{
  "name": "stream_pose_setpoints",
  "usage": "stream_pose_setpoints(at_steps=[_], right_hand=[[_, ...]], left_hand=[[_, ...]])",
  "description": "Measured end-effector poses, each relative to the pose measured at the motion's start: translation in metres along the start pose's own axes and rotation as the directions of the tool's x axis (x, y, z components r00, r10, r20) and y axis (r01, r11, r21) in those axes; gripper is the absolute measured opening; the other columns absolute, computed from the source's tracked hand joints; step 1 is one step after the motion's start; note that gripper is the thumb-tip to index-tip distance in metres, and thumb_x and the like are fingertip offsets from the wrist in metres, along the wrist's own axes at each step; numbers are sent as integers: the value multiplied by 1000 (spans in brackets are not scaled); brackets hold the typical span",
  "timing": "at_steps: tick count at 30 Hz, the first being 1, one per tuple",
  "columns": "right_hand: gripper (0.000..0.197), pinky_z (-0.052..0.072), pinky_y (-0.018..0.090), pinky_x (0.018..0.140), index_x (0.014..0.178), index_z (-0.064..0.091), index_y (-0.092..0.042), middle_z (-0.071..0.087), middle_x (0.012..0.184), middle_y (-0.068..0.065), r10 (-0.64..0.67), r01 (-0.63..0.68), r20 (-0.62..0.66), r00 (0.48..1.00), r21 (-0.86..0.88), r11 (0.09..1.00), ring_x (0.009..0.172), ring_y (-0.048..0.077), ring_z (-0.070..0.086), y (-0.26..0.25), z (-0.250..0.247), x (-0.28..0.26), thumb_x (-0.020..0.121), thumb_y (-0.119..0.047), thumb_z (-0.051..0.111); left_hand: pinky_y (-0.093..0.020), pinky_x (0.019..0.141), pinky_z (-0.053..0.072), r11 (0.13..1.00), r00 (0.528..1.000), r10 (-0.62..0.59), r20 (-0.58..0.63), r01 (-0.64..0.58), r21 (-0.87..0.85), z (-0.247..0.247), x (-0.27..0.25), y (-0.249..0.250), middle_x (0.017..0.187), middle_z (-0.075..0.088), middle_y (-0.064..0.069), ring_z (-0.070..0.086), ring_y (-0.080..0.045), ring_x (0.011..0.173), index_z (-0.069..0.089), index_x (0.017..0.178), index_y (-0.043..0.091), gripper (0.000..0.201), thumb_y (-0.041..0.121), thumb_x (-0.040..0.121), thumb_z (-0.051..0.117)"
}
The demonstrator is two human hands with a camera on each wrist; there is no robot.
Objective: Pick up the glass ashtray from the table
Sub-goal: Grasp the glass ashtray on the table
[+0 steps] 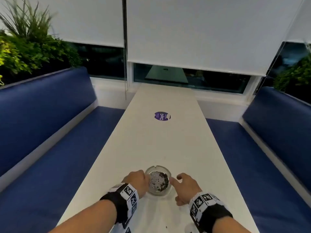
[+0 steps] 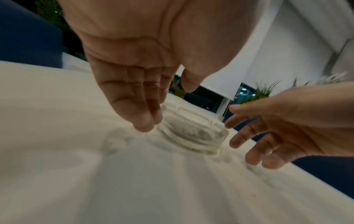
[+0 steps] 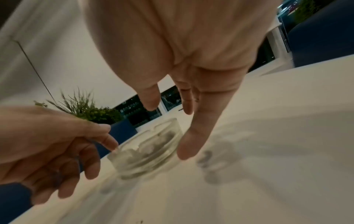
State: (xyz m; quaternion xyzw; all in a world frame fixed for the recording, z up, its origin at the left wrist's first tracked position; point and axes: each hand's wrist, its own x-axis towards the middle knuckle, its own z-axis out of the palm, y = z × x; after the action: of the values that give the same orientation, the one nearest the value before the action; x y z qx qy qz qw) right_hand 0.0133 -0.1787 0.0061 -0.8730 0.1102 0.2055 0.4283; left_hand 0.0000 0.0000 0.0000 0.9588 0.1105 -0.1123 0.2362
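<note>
On the near end of the long white table (image 1: 161,145), between two hands: glass ashtray (image 1: 158,180), round, clear, with grey ash and dark flecks in its well, flat on the surface. Left hand (image 1: 136,181) at the ashtray's left side, fingers (image 2: 141,115) straight and pressed together, angled down along the glass wall, touching or nearly touching; blurred there, so could not tell which. Thumb held apart above the rim, not wrapped round anything. Right hand (image 1: 186,186) at the ashtray's right side, fingers (image 3: 188,145) loosely spread and relaxed, one fingertip just beside the rim, gripped nothing. Farther up the table, well apart from the hands: round purple sticker (image 1: 162,116) with white lettering. Flanked on both sides by blue benches (image 1: 55,148), green plants (image 1: 28,47) behind the left backrest, white roller blinds (image 1: 202,31) part-lowered over dark windows.
</note>
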Motion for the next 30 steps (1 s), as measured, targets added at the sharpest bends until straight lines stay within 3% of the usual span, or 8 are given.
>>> stream_pose_setpoints(at_steps=[2, 5, 11, 15, 18, 21, 25, 30], right_hand=[[59, 64, 44, 73, 139, 43, -11, 62, 117, 12, 7, -10, -46, 999, -70, 998, 81, 31, 75, -1, 7, 11, 93, -47, 51], [63, 61, 42, 81, 142, 43, -9, 58, 133, 14, -44, 34, -68, 997, -133, 990, 92, 33, 73, -2, 19, 23, 93, -48, 49], [40, 53, 35, 88, 112, 65, -7, 69, 115, 15, -147, 112, -128, 981, -246, 963, 105, 32, 63, -5, 31, 29, 97, -39, 45], [23, 61, 40, 74, 99, 63, -15, 69, 96, 11, -126, 134, -179, 976, 31, 991, 84, 34, 72, -8, 32, 14, 94, -35, 54], [14, 59, 29, 55, 98, 58, -21, 70, 85, 7, -128, 174, -215, 968, 211, 962, 61, 29, 74, -18, 29, -9, 93, -34, 57], [15, 62, 34, 64, 101, 57, -21, 70, 78, 5, -159, 229, -239, 958, 299, 926, 57, 27, 74, -28, 26, -35, 92, -33, 60], [20, 62, 40, 57, 98, 55, -15, 69, 88, 14, -180, 247, -193, 965, 413, 877, 46, 26, 67, -32, 25, -70, 90, -31, 64], [29, 52, 30, 43, 111, 48, -17, 67, 99, 22, -175, 182, -60, 983, 479, 859, 47, 27, 64, -26, 32, -109, 92, -32, 63]], left_hand=[[-28, 73, 42, 999, 999, -36, -3, 36, 30, 8, 6, 6, 114, 67, -11, 55, -23, 84, 58, 115, 8, 47, 41, 102, 28], [-31, 82, 48, 998, 999, -39, 1, 39, 54, 15, 9, 13, 118, 66, -14, 63, -28, 103, 59, 116, 6, 45, 33, 104, 25], [-31, 88, 48, 993, 997, -73, -5, 72, -92, 22, 17, 13, 118, 66, -15, 61, -29, 106, 61, 110, 4, 41, 24, 105, 26], [-39, 87, 54, 921, 992, -97, -82, 58, -385, 23, 15, 6, 107, 68, -17, 61, -29, 93, 61, 108, 9, 42, 33, 103, 27], [-44, 71, 63, 809, 986, -115, -119, 23, -588, 9, 2, 9, 103, 66, -12, 66, -29, 90, 61, 114, 20, 38, 40, 101, 31], [-39, 60, 64, 691, 983, -73, -166, -70, -720, -14, -23, 13, 103, 65, -5, 66, -21, 87, 58, 113, 28, 28, 34, 103, 33], [-33, 52, 61, 591, 983, -21, -184, -136, -795, -30, -59, 3, 104, 67, -2, 69, -22, 84, 62, 111, 31, 27, 32, 103, 36], [-28, 45, 54, 544, 990, 10, -144, -126, -829, -36, -104, -17, 96, 70, -5, 69, -25, 67, 66, 100, 34, 28, 31, 103, 38]])
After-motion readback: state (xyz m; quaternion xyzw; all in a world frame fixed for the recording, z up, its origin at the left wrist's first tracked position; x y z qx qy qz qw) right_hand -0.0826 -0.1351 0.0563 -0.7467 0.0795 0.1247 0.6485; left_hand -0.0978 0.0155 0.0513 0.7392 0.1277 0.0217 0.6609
